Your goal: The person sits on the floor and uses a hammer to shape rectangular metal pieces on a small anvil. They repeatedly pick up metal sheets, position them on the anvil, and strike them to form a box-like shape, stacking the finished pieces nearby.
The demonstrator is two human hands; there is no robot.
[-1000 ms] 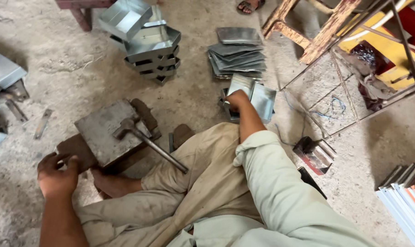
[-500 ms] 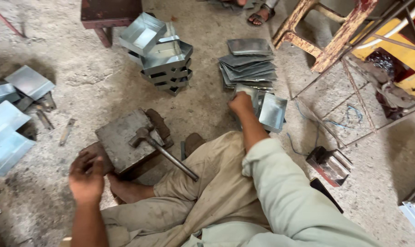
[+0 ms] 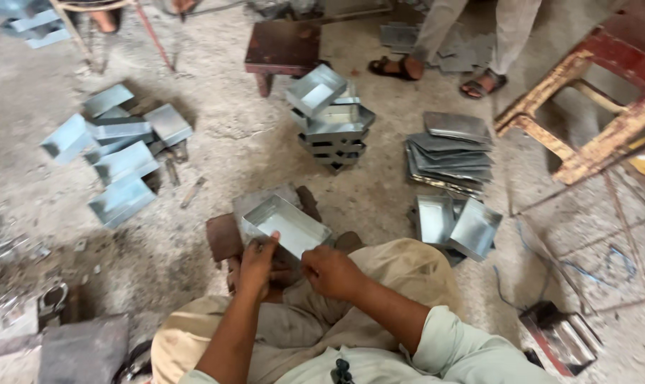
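Seated on the concrete floor (image 3: 215, 153), the person holds a shallow rectangular metal tray (image 3: 285, 226) just beyond the knees, over a flat metal block (image 3: 262, 201) that shows behind it. The left hand (image 3: 257, 261) grasps the tray's near left edge, thumb up against the rim; the right hand (image 3: 331, 271) closes on its near right corner. The tray lies open side up, slightly tilted, its long axis running from far left to near right. To the right, two more trays (image 3: 456, 226) lean together on the floor, and beyond them sits one pile of flat grey sheets (image 3: 450, 153). Straight ahead stands one stack of finished trays (image 3: 331, 117), the top one tipped askew, before a dark low stool (image 3: 283, 46). About six trays (image 3: 119, 153) lie scattered far left. Another person's two sandalled feet (image 3: 436, 73) stand at the far edge.
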